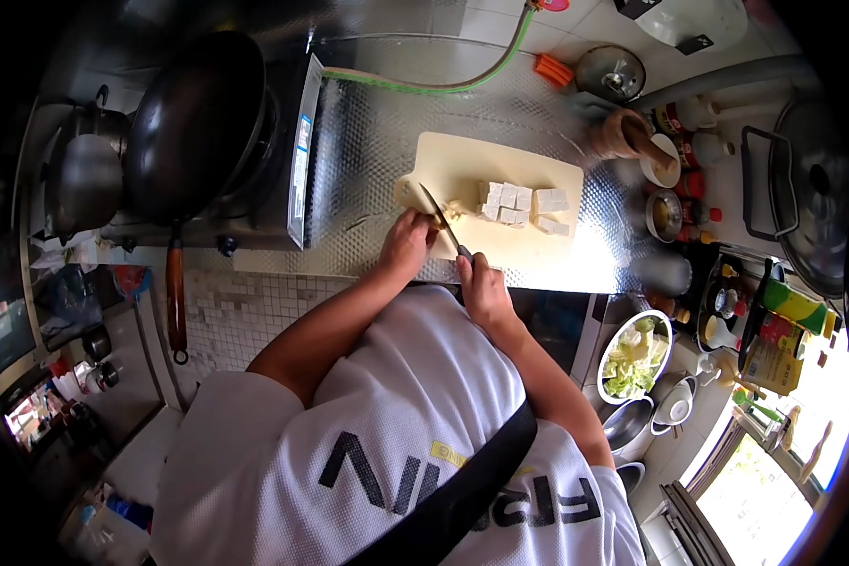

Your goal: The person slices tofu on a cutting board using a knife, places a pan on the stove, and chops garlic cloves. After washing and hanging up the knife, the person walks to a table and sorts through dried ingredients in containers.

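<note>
My right hand [487, 291] is closed round the dark handle of a kitchen knife [436, 205], its blade pointing away over the cutting board [500, 156]. My left hand [407, 243] lies at the board's near left edge, fingers bent and pressed together beside the blade. They hold down a small pale-yellow piece [436, 224], mostly hidden, whose kind I cannot tell. Small cut bits [454, 208] of the same colour lie just right of the blade. Farther right on the board sit white tofu cubes [507, 203] and a separate tofu group [552, 209].
A black wok [196, 123] with a wooden handle rests on the stove at left. A green hose [443, 90] crosses behind the board. At right are a mortar [623, 134], bottles [712, 149] and a white bowl of cut cabbage [636, 358].
</note>
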Motion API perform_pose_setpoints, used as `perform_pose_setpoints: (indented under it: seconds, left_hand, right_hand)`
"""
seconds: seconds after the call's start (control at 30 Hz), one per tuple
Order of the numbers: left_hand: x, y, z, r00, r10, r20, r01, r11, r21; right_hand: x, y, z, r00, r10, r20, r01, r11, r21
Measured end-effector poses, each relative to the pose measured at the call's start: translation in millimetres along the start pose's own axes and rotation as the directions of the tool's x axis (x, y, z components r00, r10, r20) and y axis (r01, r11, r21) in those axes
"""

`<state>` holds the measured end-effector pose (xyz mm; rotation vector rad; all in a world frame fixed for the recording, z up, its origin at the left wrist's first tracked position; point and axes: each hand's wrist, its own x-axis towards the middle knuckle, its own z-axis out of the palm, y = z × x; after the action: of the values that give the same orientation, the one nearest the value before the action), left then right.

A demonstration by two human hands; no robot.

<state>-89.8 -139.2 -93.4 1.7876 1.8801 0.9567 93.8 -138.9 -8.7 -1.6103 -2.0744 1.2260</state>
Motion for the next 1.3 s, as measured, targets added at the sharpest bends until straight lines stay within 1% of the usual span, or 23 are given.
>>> perform_pose_setpoints:
  seconds: [0.1, 0.23, 0.3, 0.33, 0.4, 0.47, 0.53, 0.63, 0.73, 0.83, 0.93, 1.03, 1.13, 1.23, 1.3]
  left_hand:
    - [1.0, 0.1, 0.9, 1.000, -0.003, -0.017, 0.003, 1.000, -0.006]
    - [-0.3, 1.4, -2.4, 1.000, 0.003, 0.003, -0.003, 1.000, -0.010]
    - [-2.2, 0.3, -0.8, 1.000, -0.009, 0.005, 0.009, 1.000, -0.012]
    - [-2.8, -1.1, 0.7, 1.000, -0.006, -0.002, 0.006, 1.000, 0.001]
    - [-4.0, -2.4, 2.4, 1.000, 0.001, -0.012, -0.001, 1.000, 0.026]
    - [-4.5, -1.1, 3.4, 0.999, -0.032, -0.018, 0.032, 0.999, 0.009]
    - [-1.5, 0.2, 2.5, 0.999, -0.045, -0.019, 0.046, 0.999, 0.010]
    - [-3.3, -1.0, 1.7, 0.999, -0.047, -0.010, 0.048, 0.998, 0.031]
    - [-2.4, -2.0, 4.2, 0.998, -0.057, -0.007, 0.057, 0.998, 0.023]
    - [-2.1, -1.7, 3.4, 0.999, -0.055, 0.000, 0.055, 0.998, 0.010]
    - [-2.7, -2.8, 4.3, 0.999, -0.037, 0.006, 0.037, 0.999, 0.032]
    - [-0.4, -3.7, 6.0, 1.000, -0.024, 0.019, 0.023, 0.999, 0.049]
    - [0.0, -1.8, 5.9, 0.999, -0.027, 0.030, 0.025, 0.998, 0.062]
    - [2.3, -0.4, 4.0, 0.998, -0.048, 0.030, 0.046, 0.997, 0.059]
    - [1.4, 1.9, 2.8, 0.997, -0.067, 0.026, 0.065, 0.996, 0.054]
  right_hand:
    - [2.9, -0.6, 2.9, 1.000, 0.025, 0.020, -0.024, 0.999, -0.039]
    - [4.0, 3.4, 11.4, 0.999, 0.043, 0.017, -0.042, 0.996, -0.079]
    - [4.0, 6.8, 14.7, 1.000, 0.013, 0.004, -0.013, 0.997, -0.075]
    - [4.0, 8.9, 16.3, 1.000, -0.002, -0.003, 0.002, 0.997, -0.073]
    - [3.8, 18.2, 23.1, 0.981, -0.176, -0.085, 0.163, 0.977, -0.140]
    - [4.2, 26.4, 23.4, 0.972, -0.212, -0.099, 0.197, 0.970, -0.142]
    - [7.5, 12.5, 12.7, 0.993, -0.114, -0.037, 0.112, 0.992, -0.065]
    - [3.0, 2.6, 1.6, 0.999, -0.041, -0.010, 0.041, 0.999, -0.008]
    - [2.5, -7.3, -6.6, 1.000, 0.011, 0.010, -0.011, 0.999, -0.042]
    - [7.3, -1.0, -0.6, 0.998, 0.057, 0.025, -0.054, 0.994, -0.099]
    - [11.2, -1.0, 2.5, 0.997, 0.078, 0.023, -0.074, 0.988, -0.134]
    - [14.6, 10.5, 10.6, 1.000, 0.019, -0.003, -0.019, 0.991, -0.133]
    - [19.3, 14.6, 8.8, 0.987, -0.147, -0.060, 0.137, 0.980, -0.141]
    - [17.1, 2.6, -1.8, 1.000, -0.015, -0.025, 0.015, 1.000, -0.012]
    - [14.3, -1.9, -3.2, 1.000, 0.000, 0.000, 0.000, 1.000, -0.018]
